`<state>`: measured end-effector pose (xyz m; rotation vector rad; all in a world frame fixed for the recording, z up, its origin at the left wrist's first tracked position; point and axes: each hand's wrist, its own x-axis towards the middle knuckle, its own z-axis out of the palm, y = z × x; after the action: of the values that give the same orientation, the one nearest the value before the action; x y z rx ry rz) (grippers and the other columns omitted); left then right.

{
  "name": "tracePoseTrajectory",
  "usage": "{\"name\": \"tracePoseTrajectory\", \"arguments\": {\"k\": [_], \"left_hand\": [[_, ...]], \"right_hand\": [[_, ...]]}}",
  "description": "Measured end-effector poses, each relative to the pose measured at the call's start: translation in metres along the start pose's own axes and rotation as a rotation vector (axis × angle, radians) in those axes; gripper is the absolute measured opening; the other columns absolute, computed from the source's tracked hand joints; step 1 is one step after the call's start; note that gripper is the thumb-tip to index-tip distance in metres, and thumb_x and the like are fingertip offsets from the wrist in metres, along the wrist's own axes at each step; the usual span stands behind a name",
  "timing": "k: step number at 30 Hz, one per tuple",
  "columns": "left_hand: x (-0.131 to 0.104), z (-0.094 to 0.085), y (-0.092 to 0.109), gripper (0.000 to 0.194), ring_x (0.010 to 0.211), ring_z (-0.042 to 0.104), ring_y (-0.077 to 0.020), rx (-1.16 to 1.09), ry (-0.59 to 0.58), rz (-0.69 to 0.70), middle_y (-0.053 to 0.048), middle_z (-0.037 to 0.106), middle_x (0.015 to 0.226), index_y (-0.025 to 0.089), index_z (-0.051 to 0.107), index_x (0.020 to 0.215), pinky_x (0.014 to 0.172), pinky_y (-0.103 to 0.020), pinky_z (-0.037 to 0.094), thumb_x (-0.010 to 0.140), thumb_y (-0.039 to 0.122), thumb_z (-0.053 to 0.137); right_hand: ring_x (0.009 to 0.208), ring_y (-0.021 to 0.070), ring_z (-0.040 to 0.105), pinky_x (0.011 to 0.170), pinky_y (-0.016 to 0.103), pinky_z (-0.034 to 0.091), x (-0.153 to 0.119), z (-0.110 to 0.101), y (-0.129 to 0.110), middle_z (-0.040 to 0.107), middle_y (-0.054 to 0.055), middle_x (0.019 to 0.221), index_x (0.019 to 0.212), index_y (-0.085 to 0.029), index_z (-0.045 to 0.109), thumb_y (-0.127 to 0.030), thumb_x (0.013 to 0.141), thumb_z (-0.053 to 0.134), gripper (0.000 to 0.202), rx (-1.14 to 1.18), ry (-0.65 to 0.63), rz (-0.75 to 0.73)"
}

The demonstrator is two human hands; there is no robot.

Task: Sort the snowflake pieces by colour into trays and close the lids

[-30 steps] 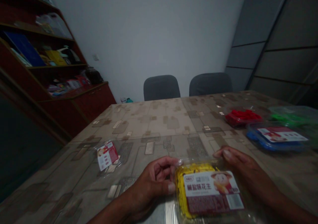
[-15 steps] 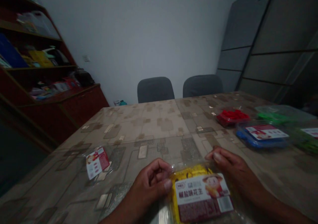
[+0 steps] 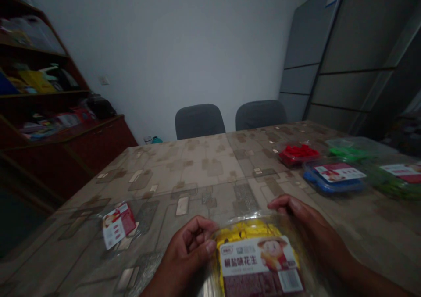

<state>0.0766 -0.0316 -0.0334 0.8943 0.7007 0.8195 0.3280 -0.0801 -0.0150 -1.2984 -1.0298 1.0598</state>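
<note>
A clear plastic box of yellow pieces (image 3: 250,227), with a white and maroon label on its lid, is at the bottom of the view in front of me. My left hand (image 3: 192,253) pinches its left edge between thumb and curled fingers. Along the right side lies my right hand (image 3: 312,227), its fingers bent over the far right corner of the lid. What the yellow pieces are is hard to make out under the lid and label.
To the left on the patterned table (image 3: 204,161) lies a clear lid with a label (image 3: 118,224). Boxes stand at right: red pieces (image 3: 299,153), blue pieces (image 3: 335,179), green pieces (image 3: 348,153) and a labelled green box (image 3: 399,183). Two grey chairs (image 3: 200,121) stand behind.
The view has turned slightly to the right, so the surroundings shift left. Both hands stay at the box's edges, and more of its far rim shows now.
</note>
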Motion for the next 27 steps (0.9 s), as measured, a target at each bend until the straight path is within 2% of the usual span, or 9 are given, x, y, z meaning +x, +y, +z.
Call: {"name": "tracePoseTrajectory", "arguments": {"k": [3, 7, 13, 22, 27], "left_hand": [[0.0, -0.001, -0.002, 0.028, 0.072, 0.067, -0.0179, -0.004, 0.005, 0.012, -0.002, 0.069, 0.079, 0.019, 0.062, 0.086, 0.069, -0.029, 0.048, 0.071, 0.032, 0.082], [0.001, -0.002, -0.003, 0.027, 0.068, 0.065, -0.0146, -0.009, 0.003, 0.03, 0.0, 0.068, 0.075, 0.019, 0.063, 0.085, 0.066, -0.026, 0.047, 0.071, 0.032, 0.082], [0.002, -0.006, -0.004, 0.027, 0.074, 0.067, -0.0177, -0.024, -0.017, -0.017, -0.002, 0.071, 0.08, 0.02, 0.065, 0.088, 0.072, -0.03, 0.048, 0.071, 0.03, 0.083], [0.002, -0.004, -0.003, 0.028, 0.072, 0.067, -0.0162, -0.046, -0.033, -0.016, -0.002, 0.071, 0.079, 0.019, 0.066, 0.086, 0.07, -0.029, 0.049, 0.068, 0.029, 0.086], [0.001, -0.003, 0.0, 0.032, 0.074, 0.069, -0.0184, -0.037, -0.017, -0.026, -0.002, 0.073, 0.08, 0.019, 0.068, 0.087, 0.071, -0.031, 0.051, 0.064, 0.029, 0.088]], "right_hand": [[0.061, 0.0172, 0.051, 0.053, 0.026, 0.045, -0.006, -0.005, 0.008, 0.054, -0.001, 0.067, 0.081, -0.024, 0.063, -0.065, 0.084, 0.051, 0.043, 0.032, -0.015, -0.023], [0.063, 0.0154, 0.047, 0.055, 0.024, 0.042, -0.007, -0.009, 0.017, 0.052, -0.002, 0.072, 0.08, -0.025, 0.059, -0.056, 0.083, 0.058, 0.031, -0.011, 0.028, -0.151], [0.063, 0.0157, 0.044, 0.056, 0.024, 0.041, -0.003, -0.01, 0.022, 0.049, -0.003, 0.071, 0.078, -0.024, 0.056, -0.051, 0.085, 0.057, 0.028, -0.037, -0.007, -0.267], [0.06, 0.0156, 0.044, 0.055, 0.025, 0.039, -0.003, -0.009, 0.02, 0.048, -0.003, 0.068, 0.074, -0.023, 0.054, -0.047, 0.086, 0.056, 0.027, -0.051, -0.004, -0.323], [0.062, 0.0164, 0.045, 0.056, 0.026, 0.04, -0.002, -0.009, 0.021, 0.048, -0.002, 0.069, 0.073, -0.023, 0.054, -0.044, 0.087, 0.055, 0.025, -0.071, -0.002, -0.334]]}}
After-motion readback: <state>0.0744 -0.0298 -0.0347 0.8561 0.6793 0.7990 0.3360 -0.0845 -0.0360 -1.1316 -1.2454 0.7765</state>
